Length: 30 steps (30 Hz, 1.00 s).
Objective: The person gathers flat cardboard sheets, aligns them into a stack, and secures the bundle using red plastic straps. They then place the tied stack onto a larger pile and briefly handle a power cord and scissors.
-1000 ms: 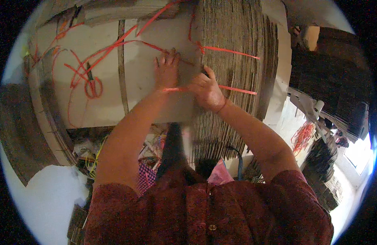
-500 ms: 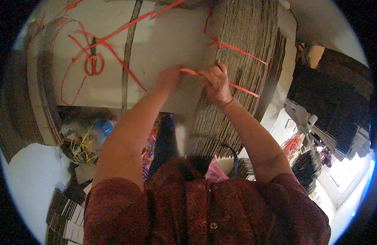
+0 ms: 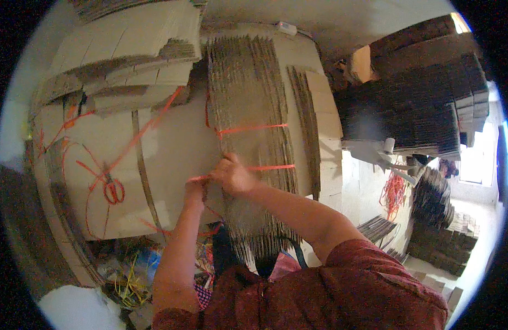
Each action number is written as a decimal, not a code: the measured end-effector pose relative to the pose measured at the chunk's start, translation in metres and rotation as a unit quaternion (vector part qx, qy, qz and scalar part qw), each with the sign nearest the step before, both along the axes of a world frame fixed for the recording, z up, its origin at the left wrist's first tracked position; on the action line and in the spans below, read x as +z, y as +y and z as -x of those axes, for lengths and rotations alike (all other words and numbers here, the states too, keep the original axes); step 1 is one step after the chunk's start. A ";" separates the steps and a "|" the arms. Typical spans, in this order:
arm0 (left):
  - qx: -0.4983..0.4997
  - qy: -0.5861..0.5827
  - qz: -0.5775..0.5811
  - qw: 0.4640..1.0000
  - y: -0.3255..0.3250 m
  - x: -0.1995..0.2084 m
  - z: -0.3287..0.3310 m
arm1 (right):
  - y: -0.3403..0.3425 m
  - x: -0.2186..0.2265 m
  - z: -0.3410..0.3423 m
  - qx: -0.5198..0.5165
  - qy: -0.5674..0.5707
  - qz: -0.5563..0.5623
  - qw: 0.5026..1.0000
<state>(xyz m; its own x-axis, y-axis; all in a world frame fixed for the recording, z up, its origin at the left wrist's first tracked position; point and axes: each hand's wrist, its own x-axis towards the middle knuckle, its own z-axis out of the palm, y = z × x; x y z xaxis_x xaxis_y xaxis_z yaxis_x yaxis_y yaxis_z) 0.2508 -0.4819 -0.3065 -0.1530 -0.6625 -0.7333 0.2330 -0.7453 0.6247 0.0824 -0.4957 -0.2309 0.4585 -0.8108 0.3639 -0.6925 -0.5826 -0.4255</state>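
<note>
A tall bundle of flattened cardboard sheets [image 3: 251, 93] lies in front of me, edges up. One red plastic string [image 3: 257, 130] runs taut across it. A second red string [image 3: 276, 167] crosses nearer to me and passes to my hands at the bundle's left edge. My right hand [image 3: 231, 175] is closed on this string against the cardboard. Close beside it, my left hand [image 3: 195, 190] grips the string too, its fingers partly hidden. Left of them, red-handled scissors [image 3: 113, 192] lie on a pale cardboard surface [image 3: 171, 137], among loose red string.
Stacked flat cardboard [image 3: 122, 49] stands at the far left. A dark cardboard pile [image 3: 413, 99] rises on the right, with a tangle of red string [image 3: 394, 192] below it. Yellow strips [image 3: 130, 286] lie in a heap at the lower left.
The view has shifted, showing more of the bundle's far end. My hands have come closer together, both still on the near red string.
</note>
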 end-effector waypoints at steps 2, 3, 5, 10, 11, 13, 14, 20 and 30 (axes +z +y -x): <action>0.036 0.012 0.072 0.997 0.002 -0.002 0.027 | 0.000 -0.018 0.003 0.007 0.015 -0.051 0.999; 0.055 0.017 0.104 0.993 0.008 -0.007 0.039 | -0.003 -0.019 0.000 -0.004 0.001 -0.014 1.000; 0.098 0.029 0.167 0.981 0.012 -0.017 0.057 | -0.007 -0.009 -0.003 -0.006 -0.058 -0.050 0.997; 0.088 -0.024 0.213 0.973 0.018 -0.005 0.047 | -0.012 0.011 -0.005 0.035 -0.031 -0.006 0.999; 0.068 -0.066 0.211 0.973 0.020 -0.003 0.041 | -0.010 0.007 -0.001 0.046 -0.010 -0.011 0.999; 0.001 -0.162 0.198 0.967 0.015 -0.008 0.030 | -0.003 -0.017 0.005 0.027 0.028 -0.031 0.999; -0.034 -0.197 0.191 0.961 0.010 -0.014 0.020 | 0.002 -0.031 0.008 -0.005 0.049 -0.045 0.998; -0.296 -0.337 0.247 0.859 -0.010 -0.064 -0.033 | -0.001 -0.026 0.008 -0.054 -0.263 -0.284 0.921; -0.263 -0.394 0.297 0.829 0.000 -0.004 -0.021 | -0.005 -0.013 0.014 0.014 -0.157 -0.144 0.977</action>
